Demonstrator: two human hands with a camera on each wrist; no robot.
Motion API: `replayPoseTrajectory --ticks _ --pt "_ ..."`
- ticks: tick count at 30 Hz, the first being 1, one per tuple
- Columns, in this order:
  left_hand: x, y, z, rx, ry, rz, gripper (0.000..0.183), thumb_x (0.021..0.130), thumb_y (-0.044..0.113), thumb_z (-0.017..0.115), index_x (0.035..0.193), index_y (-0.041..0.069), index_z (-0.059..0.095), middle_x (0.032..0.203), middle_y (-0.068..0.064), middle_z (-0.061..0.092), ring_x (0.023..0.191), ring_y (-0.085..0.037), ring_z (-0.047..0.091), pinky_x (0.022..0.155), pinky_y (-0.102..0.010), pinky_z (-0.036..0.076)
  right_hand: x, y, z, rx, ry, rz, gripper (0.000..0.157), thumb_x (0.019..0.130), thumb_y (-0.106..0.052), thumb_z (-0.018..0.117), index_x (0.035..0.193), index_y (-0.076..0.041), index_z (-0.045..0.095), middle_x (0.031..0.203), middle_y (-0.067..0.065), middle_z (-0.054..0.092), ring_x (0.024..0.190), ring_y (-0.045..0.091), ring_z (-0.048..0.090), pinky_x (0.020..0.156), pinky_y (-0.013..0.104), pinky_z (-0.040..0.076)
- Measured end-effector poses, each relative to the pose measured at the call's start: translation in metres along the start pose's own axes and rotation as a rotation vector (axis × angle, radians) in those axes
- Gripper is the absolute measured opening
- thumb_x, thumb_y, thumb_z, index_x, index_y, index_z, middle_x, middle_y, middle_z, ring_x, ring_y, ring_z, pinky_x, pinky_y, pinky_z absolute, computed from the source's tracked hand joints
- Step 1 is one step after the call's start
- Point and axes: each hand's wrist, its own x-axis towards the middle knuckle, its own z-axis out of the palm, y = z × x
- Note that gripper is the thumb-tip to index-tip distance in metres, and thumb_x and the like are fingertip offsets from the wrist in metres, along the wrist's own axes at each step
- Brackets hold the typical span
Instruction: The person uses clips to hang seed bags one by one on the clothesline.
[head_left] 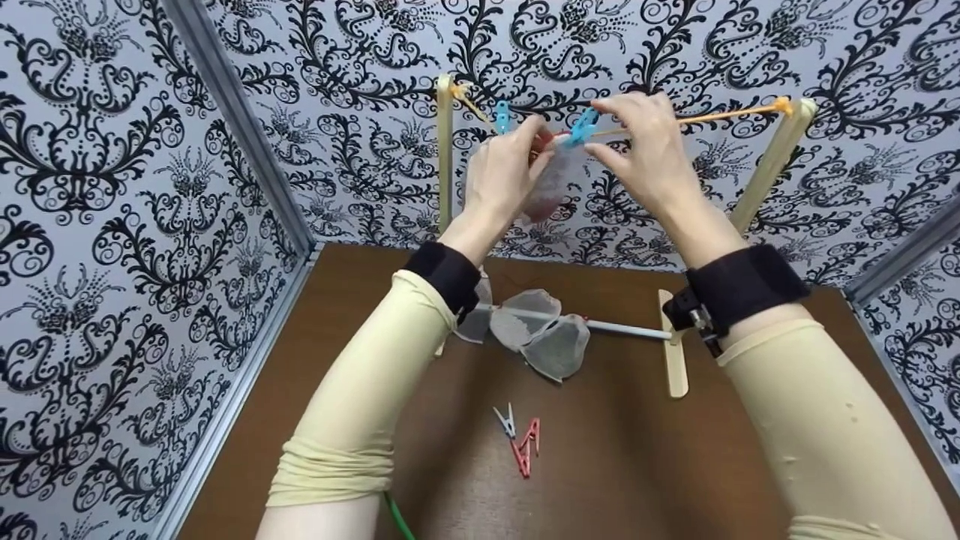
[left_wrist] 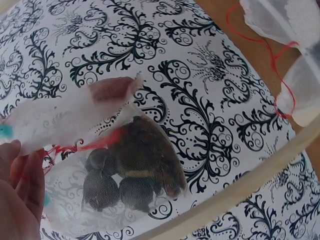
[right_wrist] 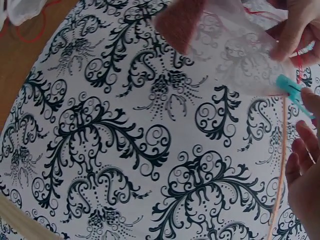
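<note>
My left hand pinches the top edge of a white mesh bag at an orange cord. A reddish-brown piece shows in the bag's lower end. Fingers of my right hand hold a blue clothespin at the cord, beside the left fingertips. A second blue clothespin stands on the cord behind the left hand. In the left wrist view, another mesh bag with dark rounded contents and a red drawstring hangs next to the first.
Wooden posts carry the cord at both sides. On the brown table lie several mesh bags by a white rod. Nearer me are a grey-blue clothespin and red clothespins. A wooden foot supports the rod's right end.
</note>
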Motion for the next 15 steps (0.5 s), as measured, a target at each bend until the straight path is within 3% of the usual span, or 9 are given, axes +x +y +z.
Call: replayPoseTrajectory --ticks 4,8,12,13,15 --pt "-0.012 -0.001 -0.001 0.066 0.090 0.094 0.031 0.096 0.032 0.065 0.122 0.017 0.059 0.116 0.002 0.073 0.086 -0.016 0.071 0.064 -0.024 0.057 -0.017 0.008 0.006 0.020 0.127 -0.057 0.042 0.092 -0.015 0.069 0.132 -0.004 0.060 0.132 0.017 0.062 0.120 0.032 0.050 0.109 0.041 0.040" --pt "-0.025 -0.004 0.003 0.175 0.263 0.195 0.030 0.096 0.032 0.064 0.122 0.017 0.060 0.112 0.001 0.070 0.092 -0.017 0.067 0.065 -0.024 0.057 -0.038 0.018 0.015 0.003 0.225 -0.127 0.027 0.095 -0.010 0.061 0.119 0.002 0.065 0.117 0.021 0.067 0.109 0.036 0.055 0.101 0.042 0.045" --pt "-0.042 -0.007 0.011 0.290 0.411 0.324 0.020 0.095 0.022 0.063 0.114 0.015 0.063 0.099 -0.001 0.068 0.082 -0.015 0.062 0.055 -0.021 0.051 -0.066 0.032 0.032 -0.035 0.216 -0.171 0.019 0.095 -0.005 0.058 0.110 0.003 0.066 0.109 0.021 0.069 0.104 0.036 0.060 0.100 0.044 0.049" --pt "-0.048 -0.007 0.014 0.300 0.428 0.361 0.018 0.094 0.021 0.064 0.111 0.015 0.065 0.096 -0.001 0.069 0.079 -0.015 0.062 0.053 -0.021 0.050 -0.075 0.036 0.037 -0.042 0.201 -0.176 0.017 0.094 -0.004 0.058 0.108 0.003 0.066 0.108 0.020 0.069 0.104 0.036 0.061 0.100 0.045 0.050" --pt "-0.061 -0.008 0.019 0.313 0.400 0.424 0.018 0.091 0.017 0.066 0.109 0.014 0.065 0.095 -0.001 0.069 0.078 -0.015 0.062 0.052 -0.021 0.049 -0.092 0.045 0.050 -0.050 0.162 -0.171 0.017 0.093 -0.003 0.060 0.108 0.002 0.066 0.107 0.020 0.069 0.103 0.036 0.061 0.102 0.047 0.049"
